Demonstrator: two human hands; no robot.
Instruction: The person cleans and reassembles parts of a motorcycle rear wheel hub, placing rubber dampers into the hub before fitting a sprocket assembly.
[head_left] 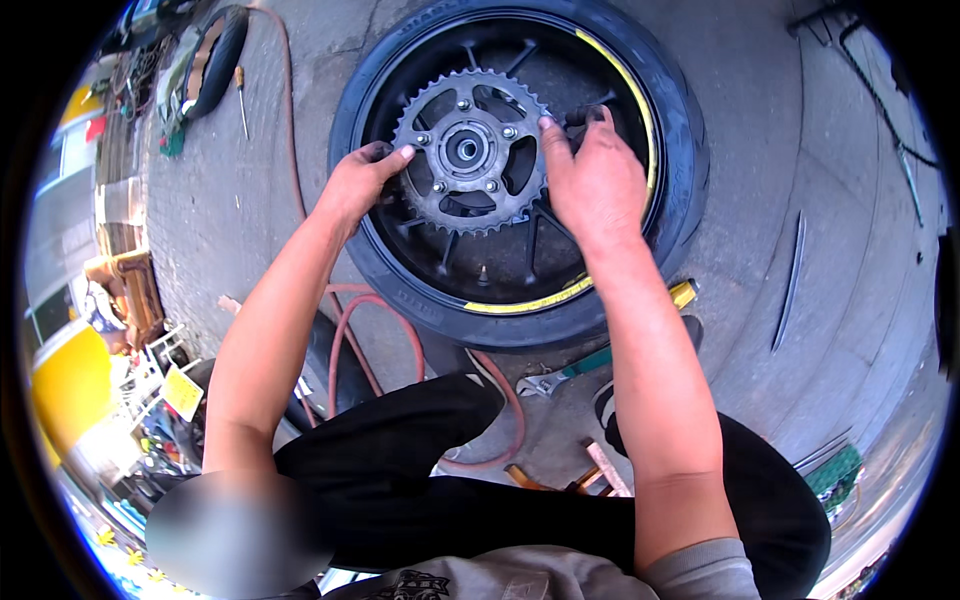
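A motorcycle wheel lies flat on the ground before me, its black tyre (350, 110) around a dark spoked rim with a yellow stripe (625, 65). At its centre sits a grey toothed rear sprocket (463, 88), bolted around a round hub (466, 150). My left hand (360, 182) grips the sprocket's left edge, thumb on top and fingers curled below the teeth. On the opposite edge, my right hand (597, 185) is closed, thumb against the teeth; its fingers are partly hidden. A valve stem (483, 275) stands up from the near side of the rim.
A green-handled adjustable wrench (590, 362) and red hose (415, 345) lie between wheel and legs. A screwdriver (241, 95) and another tyre (222, 65) are far left. A long metal bar (790, 280) lies right. A blurred round shape (235, 530) fills the lower left.
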